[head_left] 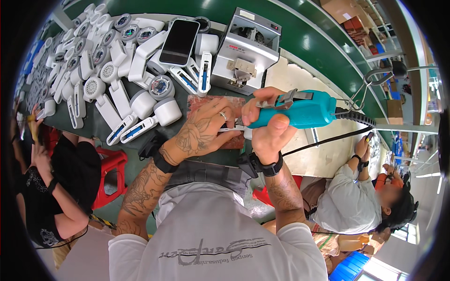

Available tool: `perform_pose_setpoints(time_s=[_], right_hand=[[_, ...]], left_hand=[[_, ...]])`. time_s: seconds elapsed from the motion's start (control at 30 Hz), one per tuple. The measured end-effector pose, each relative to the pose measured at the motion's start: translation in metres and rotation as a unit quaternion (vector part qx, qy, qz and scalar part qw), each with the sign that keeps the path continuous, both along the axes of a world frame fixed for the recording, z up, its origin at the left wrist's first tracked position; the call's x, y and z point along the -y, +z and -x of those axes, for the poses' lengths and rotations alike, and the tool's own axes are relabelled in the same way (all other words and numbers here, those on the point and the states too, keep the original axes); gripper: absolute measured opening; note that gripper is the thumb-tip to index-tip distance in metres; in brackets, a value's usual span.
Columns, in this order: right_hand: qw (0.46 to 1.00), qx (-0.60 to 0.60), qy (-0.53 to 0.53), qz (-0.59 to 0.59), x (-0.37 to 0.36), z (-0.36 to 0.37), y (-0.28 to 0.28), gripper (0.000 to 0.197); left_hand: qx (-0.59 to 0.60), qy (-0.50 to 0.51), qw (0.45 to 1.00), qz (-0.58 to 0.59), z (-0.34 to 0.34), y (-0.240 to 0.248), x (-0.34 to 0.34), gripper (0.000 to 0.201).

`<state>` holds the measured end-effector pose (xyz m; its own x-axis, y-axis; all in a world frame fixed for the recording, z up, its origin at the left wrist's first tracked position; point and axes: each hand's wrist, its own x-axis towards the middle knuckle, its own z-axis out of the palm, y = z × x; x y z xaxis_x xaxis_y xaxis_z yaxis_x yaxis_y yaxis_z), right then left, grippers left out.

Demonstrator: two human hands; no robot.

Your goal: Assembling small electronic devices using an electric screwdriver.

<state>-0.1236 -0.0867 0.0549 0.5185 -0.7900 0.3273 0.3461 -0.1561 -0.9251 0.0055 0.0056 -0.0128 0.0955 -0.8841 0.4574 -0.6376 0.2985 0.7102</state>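
Note:
My right hand (pixel 267 133) is wrapped round a teal electric screwdriver (pixel 314 110), which lies nearly level with its tip end toward my left hand. My left hand (pixel 201 126) presses a small white plastic piece (pixel 247 134) down on a worn red work pad (pixel 199 101); fingers hide most of the piece. Between the two hands the screwdriver tip meets the piece, though the exact contact is covered. A black cable (pixel 358 117) runs from the screwdriver's rear, beside a metal hanging hook (pixel 358 100).
A silver screw feeder (pixel 248 51) stands beyond the pad. Left of it lie many white handheld fans (pixel 140 105), with a phone (pixel 180 42) on top. A seated person (pixel 58 196) is at left, another person (pixel 349 201) at right. Red stools (pixel 110 173) stand below the bench.

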Motion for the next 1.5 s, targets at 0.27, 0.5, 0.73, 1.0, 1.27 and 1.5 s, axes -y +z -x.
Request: perform_pose_setpoints(time_s=[0.27, 0.5, 0.73, 1.0, 1.27, 1.5], right_hand=[[1.000, -0.015, 0.012, 0.019, 0.000, 0.000, 0.000, 0.092], [0.999, 0.026, 0.025, 0.012, 0.009, -0.005, 0.000, 0.081], [0.994, 0.020, -0.058, 0.095, 0.050, -0.042, 0.015, 0.051], [0.984, -0.020, -0.055, 0.167, 0.071, -0.069, -0.005, 0.049], [0.993, -0.045, -0.023, 0.104, 0.052, -0.055, -0.006, 0.052], [0.999, -0.015, -0.007, 0.043, 0.037, -0.011, 0.000, 0.049]], left_hand=[[0.011, 0.024, 1.000, 0.007, 0.006, 0.005, -0.002, 0.030], [-0.007, 0.032, 0.999, -0.005, 0.001, 0.012, 0.000, 0.028], [0.078, 0.071, 0.993, -0.058, -0.001, 0.013, 0.001, 0.035], [0.074, 0.051, 0.995, -0.040, -0.004, 0.003, -0.001, 0.043], [0.065, 0.059, 0.996, -0.016, -0.002, 0.003, 0.000, 0.041], [0.071, 0.065, 0.995, -0.027, -0.001, 0.004, 0.000, 0.041]])
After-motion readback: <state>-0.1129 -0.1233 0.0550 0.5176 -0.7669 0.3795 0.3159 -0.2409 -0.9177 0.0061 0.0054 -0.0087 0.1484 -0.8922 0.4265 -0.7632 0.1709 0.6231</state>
